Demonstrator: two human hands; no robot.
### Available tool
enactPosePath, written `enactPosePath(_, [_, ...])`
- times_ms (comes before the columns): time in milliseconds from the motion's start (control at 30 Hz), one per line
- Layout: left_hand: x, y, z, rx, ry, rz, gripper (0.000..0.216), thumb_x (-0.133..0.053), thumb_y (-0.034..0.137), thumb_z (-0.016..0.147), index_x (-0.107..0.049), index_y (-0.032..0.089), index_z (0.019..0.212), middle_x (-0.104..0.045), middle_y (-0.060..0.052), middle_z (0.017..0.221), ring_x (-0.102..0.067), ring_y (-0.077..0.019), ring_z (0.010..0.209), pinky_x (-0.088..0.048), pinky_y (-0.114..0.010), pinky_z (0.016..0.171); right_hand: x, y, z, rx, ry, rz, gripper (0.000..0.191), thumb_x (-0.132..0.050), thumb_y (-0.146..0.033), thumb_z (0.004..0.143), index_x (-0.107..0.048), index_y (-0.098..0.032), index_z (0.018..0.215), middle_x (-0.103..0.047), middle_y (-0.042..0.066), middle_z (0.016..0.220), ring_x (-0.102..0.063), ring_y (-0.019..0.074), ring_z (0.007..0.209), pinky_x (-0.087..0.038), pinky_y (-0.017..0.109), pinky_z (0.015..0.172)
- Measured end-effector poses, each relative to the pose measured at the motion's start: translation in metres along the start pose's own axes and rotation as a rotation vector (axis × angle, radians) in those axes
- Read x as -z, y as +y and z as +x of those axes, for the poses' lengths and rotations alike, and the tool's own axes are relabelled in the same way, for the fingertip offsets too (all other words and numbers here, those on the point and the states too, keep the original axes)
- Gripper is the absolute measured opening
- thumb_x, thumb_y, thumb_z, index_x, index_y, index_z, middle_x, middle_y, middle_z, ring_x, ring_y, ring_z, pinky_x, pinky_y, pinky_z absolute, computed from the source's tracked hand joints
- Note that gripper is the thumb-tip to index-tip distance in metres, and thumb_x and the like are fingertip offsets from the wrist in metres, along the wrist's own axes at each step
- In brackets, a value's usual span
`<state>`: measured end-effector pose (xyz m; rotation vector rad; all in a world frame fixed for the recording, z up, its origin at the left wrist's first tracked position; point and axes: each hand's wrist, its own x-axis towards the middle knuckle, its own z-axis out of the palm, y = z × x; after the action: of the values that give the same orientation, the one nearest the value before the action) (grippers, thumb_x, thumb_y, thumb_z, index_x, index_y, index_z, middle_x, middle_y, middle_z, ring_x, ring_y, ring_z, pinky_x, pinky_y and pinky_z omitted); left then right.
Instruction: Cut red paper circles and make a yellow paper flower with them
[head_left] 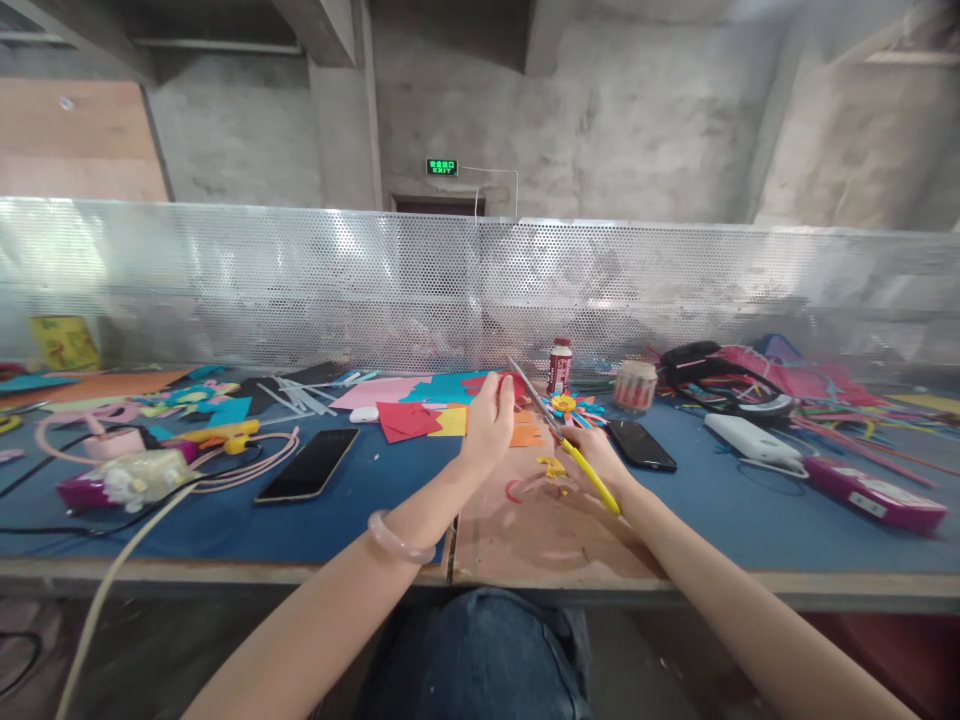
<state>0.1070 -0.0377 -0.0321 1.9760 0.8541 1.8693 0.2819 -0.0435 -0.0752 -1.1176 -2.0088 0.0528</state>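
Note:
My left hand [489, 422] is closed, with red paper [519, 388] pinched at its fingertips; part of the paper is hidden behind the fingers. In my right hand [598, 452] are scissors with yellow handles [590, 477]. Their metal blades point up and to the left, beside the red paper. On the brown board [517, 545] under my hands lie yellow paper scraps [551, 467] and a curled red scrap [513, 491]. A paper flower [564, 404] with a yellow centre and blue petals rests just beyond my right hand.
Phones lie at left [309, 466] and right [641, 445]. Red paper sheets [405, 422] sit left of my hands. A small bottle [559, 366] and a glass jar [634, 386] stand behind. Cables and a glue gun [217, 432] occupy the left; a purple box [874, 492] the right.

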Motion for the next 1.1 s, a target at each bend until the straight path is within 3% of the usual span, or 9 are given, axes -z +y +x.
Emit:
enactPosePath(633, [-0.0028, -0.0031, 0.0012, 0.079, -0.043, -0.051, 0.036, -0.035, 0.049, 0.091, -0.043, 0.021, 0.070, -0.052, 0.000, 0.062, -0.055, -0.0152, 0.063, -0.044, -0.032, 0.066, -0.0022, 0.0028, 0.0007, -0.037, 0.047, 0.025, 0.017, -0.045, -0.026, 0.071, -0.051, -0.017, 0.058, -0.045, -0.001, 0.050, -0.040, 0.0115, 0.049, -0.025, 0.021, 0.046])
enactPosePath(900, [-0.0008, -0.0082, 0.0032, 0.105, -0.045, -0.112, 0.031, -0.036, 0.046, 0.091, -0.040, 0.022, 0.071, -0.050, 0.002, 0.058, -0.050, -0.0120, 0.053, -0.040, -0.026, 0.054, -0.0010, 0.0015, 0.0011, -0.042, -0.009, 0.045, 0.017, -0.043, -0.025, 0.070, -0.052, -0.016, 0.060, -0.045, -0.002, 0.051, -0.038, 0.0104, 0.049, -0.025, 0.021, 0.046])
enactPosePath(1100, [-0.0002, -0.0060, 0.0043, 0.122, -0.055, -0.145, 0.029, -0.036, 0.043, 0.091, -0.041, 0.022, 0.072, -0.056, 0.002, 0.060, -0.052, -0.0113, 0.052, -0.040, -0.025, 0.054, -0.0051, 0.0057, 0.0032, -0.081, 0.019, 0.052, 0.023, -0.045, -0.036, 0.075, -0.050, -0.017, 0.064, -0.048, -0.001, 0.056, -0.042, 0.0125, 0.053, -0.027, 0.022, 0.049])
